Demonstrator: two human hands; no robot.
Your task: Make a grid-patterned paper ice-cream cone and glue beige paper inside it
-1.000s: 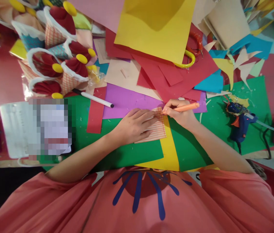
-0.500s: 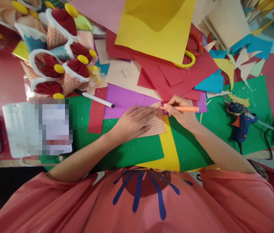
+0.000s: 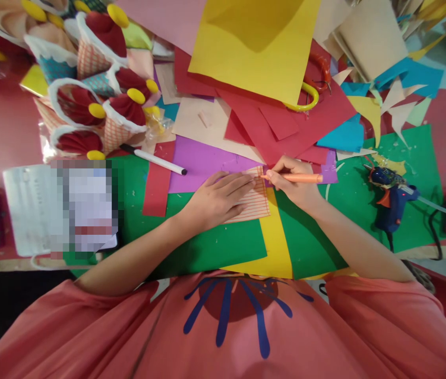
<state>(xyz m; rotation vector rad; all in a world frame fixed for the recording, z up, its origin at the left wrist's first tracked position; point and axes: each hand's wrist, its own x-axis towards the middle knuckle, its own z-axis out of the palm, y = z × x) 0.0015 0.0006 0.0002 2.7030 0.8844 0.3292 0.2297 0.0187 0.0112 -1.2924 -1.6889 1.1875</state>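
My left hand [image 3: 223, 197] lies flat with fingers stretched out, pressing on a pale sheet [image 3: 256, 205] ruled with orange lines. Part of that sheet is hidden under the palm and fingers. Pinched in my right hand [image 3: 292, 181] is an orange marker [image 3: 304, 178], its tip touching the sheet near the upper right edge. Short orange strokes run down the sheet's right side, crossing the lines. Green sheets [image 3: 215, 242], a yellow strip [image 3: 276, 237] and a purple sheet [image 3: 195, 158] lie beneath and around both hands.
A white marker [image 3: 160, 161] lies left of centre. Fabric cones [image 3: 122, 123] crowd the upper left, above a blurred phone [image 3: 91, 205]. Scissors [image 3: 307, 97] stick out from under a yellow sheet [image 3: 250, 47]. At the right rests a blue glue gun [image 3: 394, 205] with its cord.
The marker in my right hand has shifted very slightly to the left along the sheet's edge. My left hand stays in place.
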